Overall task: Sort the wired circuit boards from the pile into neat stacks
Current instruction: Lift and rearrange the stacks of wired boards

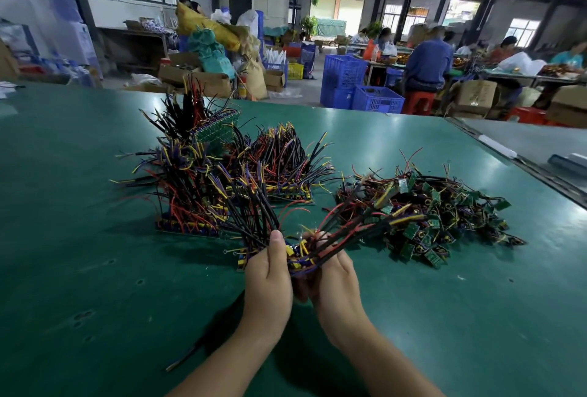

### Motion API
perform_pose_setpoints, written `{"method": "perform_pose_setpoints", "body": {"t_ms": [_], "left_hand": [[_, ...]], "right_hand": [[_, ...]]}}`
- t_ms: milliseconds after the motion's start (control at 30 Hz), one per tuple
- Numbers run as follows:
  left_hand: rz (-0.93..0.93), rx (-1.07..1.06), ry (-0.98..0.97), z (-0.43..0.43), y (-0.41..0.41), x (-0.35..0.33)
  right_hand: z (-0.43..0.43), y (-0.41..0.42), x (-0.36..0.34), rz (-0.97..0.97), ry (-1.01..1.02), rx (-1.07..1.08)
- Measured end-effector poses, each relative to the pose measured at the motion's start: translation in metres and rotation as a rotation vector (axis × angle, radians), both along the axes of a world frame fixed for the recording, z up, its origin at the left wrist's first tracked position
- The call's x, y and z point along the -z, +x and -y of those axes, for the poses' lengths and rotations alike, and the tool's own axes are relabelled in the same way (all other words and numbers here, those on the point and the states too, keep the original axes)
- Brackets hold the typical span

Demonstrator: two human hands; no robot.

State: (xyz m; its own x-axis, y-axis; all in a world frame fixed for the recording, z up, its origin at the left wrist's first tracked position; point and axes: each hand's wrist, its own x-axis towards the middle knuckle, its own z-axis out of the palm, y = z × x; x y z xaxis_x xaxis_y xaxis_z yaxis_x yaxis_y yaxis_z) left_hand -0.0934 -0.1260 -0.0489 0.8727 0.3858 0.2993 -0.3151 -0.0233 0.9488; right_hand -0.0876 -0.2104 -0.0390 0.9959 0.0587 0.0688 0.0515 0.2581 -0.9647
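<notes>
Both hands (301,272) grip boards (298,258); pile (444,215) right; stacks (197,187) left.

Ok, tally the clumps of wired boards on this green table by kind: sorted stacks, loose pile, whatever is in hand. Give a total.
Sorted stacks: 3
Loose pile: 1
Bunch held by left hand and right hand: 1
Total: 5

No text, label, brand or number can be read. Faint printing is seen on a cardboard box (476,95) beyond the bench, but it is blurred.
</notes>
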Motion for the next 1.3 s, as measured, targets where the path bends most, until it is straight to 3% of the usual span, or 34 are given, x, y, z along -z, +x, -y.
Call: {"method": "perform_pose_setpoints", "body": {"t_ms": [133,267,433,633,967,1100,1233,1300], "left_hand": [[0.086,-0.026,0.034,-0.003,-0.002,-0.005],[0.026,0.042,-0.052,-0.007,0.000,-0.007],[-0.075,0.139,-0.195,-0.001,-0.001,-0.005],[-0.035,0.052,-0.136,-0.005,0.001,-0.004],[-0.005,0.131,-0.134,-0.006,0.000,-0.004],[-0.014,0.130,-0.279,-0.005,0.004,-0.007],[-0.086,0.142,-0.376,-0.003,0.006,-0.009],[-0.094,0.132,-0.358,-0.002,0.004,-0.006]], "right_hand": [[0.005,0.001,-0.007,0.039,-0.036,-0.103],[0.010,-0.006,-0.011,0.138,-0.179,-0.110],[0.008,-0.006,-0.017,0.093,-0.110,-0.120],[0.006,-0.006,-0.019,0.016,-0.043,-0.165],[0.002,-0.012,-0.010,-0.063,0.099,-0.181],[0.002,-0.009,-0.012,-0.156,0.208,-0.183],[0.003,-0.006,-0.012,-0.132,0.245,-0.106],[0.003,-0.004,-0.012,-0.070,0.164,-0.058]]}}
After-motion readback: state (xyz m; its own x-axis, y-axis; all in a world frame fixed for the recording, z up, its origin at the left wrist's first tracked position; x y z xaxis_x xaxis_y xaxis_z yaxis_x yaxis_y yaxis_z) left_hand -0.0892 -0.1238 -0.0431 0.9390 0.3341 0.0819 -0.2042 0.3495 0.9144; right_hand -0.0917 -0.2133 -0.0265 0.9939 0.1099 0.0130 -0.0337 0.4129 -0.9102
